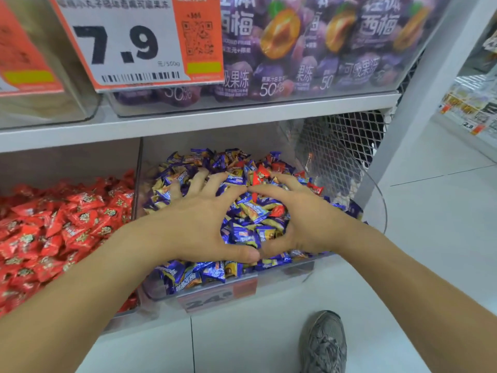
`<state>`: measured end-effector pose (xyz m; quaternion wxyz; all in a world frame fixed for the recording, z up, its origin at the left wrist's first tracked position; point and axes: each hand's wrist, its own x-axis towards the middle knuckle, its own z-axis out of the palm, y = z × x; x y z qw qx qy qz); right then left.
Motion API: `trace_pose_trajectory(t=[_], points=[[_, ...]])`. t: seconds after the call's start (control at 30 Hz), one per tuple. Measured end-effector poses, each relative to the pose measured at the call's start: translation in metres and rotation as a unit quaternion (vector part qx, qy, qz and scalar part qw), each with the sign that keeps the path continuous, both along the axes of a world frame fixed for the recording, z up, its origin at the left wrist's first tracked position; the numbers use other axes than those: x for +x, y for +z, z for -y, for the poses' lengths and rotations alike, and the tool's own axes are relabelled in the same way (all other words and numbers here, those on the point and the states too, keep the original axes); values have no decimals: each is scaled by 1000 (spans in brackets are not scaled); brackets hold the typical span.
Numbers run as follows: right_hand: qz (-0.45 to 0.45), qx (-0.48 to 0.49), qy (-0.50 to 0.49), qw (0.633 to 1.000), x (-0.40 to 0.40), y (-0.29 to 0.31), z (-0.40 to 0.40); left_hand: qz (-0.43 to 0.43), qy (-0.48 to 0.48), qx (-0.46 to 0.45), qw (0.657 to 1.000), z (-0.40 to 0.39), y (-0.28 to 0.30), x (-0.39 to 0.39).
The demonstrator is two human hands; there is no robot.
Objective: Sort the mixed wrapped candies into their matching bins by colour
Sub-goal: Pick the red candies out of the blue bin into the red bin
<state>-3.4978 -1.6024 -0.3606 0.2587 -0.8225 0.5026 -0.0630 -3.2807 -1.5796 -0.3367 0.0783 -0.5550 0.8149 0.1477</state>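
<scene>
Pressing left hand (199, 224), right hand (304, 224) onto blue candies (250, 232).

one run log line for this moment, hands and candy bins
left hand: open on blue candies | right hand: open, same bin | red strays: unsorted | red bin: untouched

Fingertips of the left hand (199, 224) are buried among the blue candies (242, 235). The bin's price label (217, 294) is blurred, figures unreadable. The red candies (53, 227) and the grey shoe (324, 345) are cut off by the frame edges.
</scene>
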Motion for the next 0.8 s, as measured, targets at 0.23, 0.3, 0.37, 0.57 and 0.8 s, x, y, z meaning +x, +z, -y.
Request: trace_pose_trajectory(t=[0.23,0.3,0.37,0.57,0.8], points=[[-64,-24,-21,997,10,-14,38,58,48,-67,995,20,-18,-21],[-79,-72,-45,993,12,-16,48,75,63,-89,991,30,-19,-27],[-127,-122,-61,982,13,-15,51,98,59,-113,987,36,-20,-31],[-45,-28,21,998,-6,4,42,71,31,59,995,33,18,-7],[41,112,-12,993,-43,50,46,-141,-21,-109,984,41,9,-42]])
